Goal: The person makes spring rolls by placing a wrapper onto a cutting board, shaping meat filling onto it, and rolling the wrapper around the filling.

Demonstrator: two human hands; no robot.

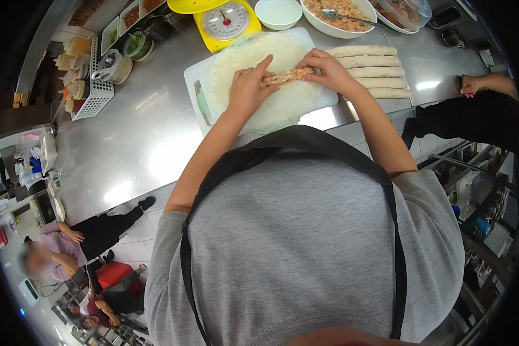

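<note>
A large, round, pale wrapper sheet point(228, 60) lies over a white cutting board point(301, 37). Across its middle runs a log of pinkish-orange minced filling point(287, 76). My left hand point(249, 86) cups the log's left end, thumb on the near side and index finger stretched out on the far side. At the other end, my right hand point(333, 72) has its fingertips closed on the filling. Just right of the board, several pale finished rolls point(366, 72) lie side by side, partly behind my right hand and forearm.
Behind the board stand a yellow dial scale point(226, 22), a white bowl point(278, 12) and a bowl of filling point(343, 17) with a spoon. A white basket of bottles point(101, 86) sits at left. A co-worker's hand point(472, 86) is at right; other people sit at lower left.
</note>
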